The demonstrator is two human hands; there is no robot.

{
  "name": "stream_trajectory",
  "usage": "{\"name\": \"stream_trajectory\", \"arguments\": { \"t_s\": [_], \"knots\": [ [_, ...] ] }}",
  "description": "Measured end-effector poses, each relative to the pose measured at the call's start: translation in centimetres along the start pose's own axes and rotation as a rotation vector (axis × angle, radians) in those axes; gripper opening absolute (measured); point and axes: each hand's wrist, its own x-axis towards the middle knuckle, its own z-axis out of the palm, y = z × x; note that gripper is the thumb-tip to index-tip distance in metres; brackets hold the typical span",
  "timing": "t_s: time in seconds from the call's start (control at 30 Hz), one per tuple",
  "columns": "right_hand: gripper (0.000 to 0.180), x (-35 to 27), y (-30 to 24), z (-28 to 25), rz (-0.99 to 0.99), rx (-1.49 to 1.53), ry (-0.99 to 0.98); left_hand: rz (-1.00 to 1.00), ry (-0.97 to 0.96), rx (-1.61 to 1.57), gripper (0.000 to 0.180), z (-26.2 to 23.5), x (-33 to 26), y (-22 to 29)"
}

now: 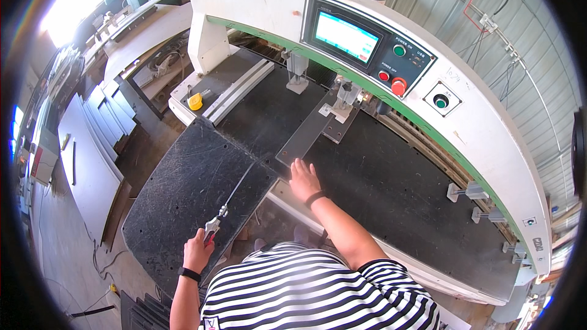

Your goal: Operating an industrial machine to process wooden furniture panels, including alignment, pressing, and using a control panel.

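My left hand (197, 252) grips an air blow gun (214, 225) whose thin metal nozzle points up over the black machine table (183, 195). My right hand (304, 179) lies flat, fingers spread, on the near end of a long grey flat panel (309, 131). That panel runs away from me under a metal clamp block (342, 101) of the machine. Both wrists wear dark bands. My striped shirt fills the lower middle of the view.
A curved white machine beam (489, 140) carries a lit touchscreen (345, 36) and a red button (398, 87). A yellow tape measure (195, 101) sits at the table's far left. White boards (92, 159) are stacked on the floor to the left. Metal stops (468, 192) stand at right.
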Motion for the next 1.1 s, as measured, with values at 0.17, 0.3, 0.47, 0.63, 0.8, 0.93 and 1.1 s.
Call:
{"name": "stream_trajectory", "arguments": {
  "t_s": [0.17,0.3,0.47,0.63,0.8,0.93,1.1],
  "knots": [
    [0.063,-0.1,0.0,-0.2,0.000,0.000,-0.007,-0.005,0.016,0.060,0.025,0.4,-0.1,-0.6],
    [0.063,-0.2,-0.1,-0.4,-0.004,0.002,-0.018,-0.010,-0.008,0.036,0.024,0.5,-0.3,-1.2],
    [0.064,-0.2,0.0,-0.4,-0.014,-0.004,-0.015,-0.020,-0.050,0.046,0.025,0.3,-0.8,-1.8],
    [0.064,-0.3,0.3,-0.5,-0.038,-0.003,0.001,-0.139,0.006,0.043,0.029,0.8,-1.0,-6.3],
    [0.062,-0.5,1.0,-0.6,-0.069,0.010,0.023,-0.442,0.247,0.028,0.039,1.0,-0.4,-14.0],
    [0.060,0.8,1.9,-0.9,-0.121,0.080,0.001,-0.483,0.337,0.138,0.045,2.1,-0.4,-22.1],
    [0.066,2.4,8.1,-2.6,0.075,0.117,0.167,-0.430,0.392,0.288,0.061,3.0,2.0,-20.0]
  ]
}}
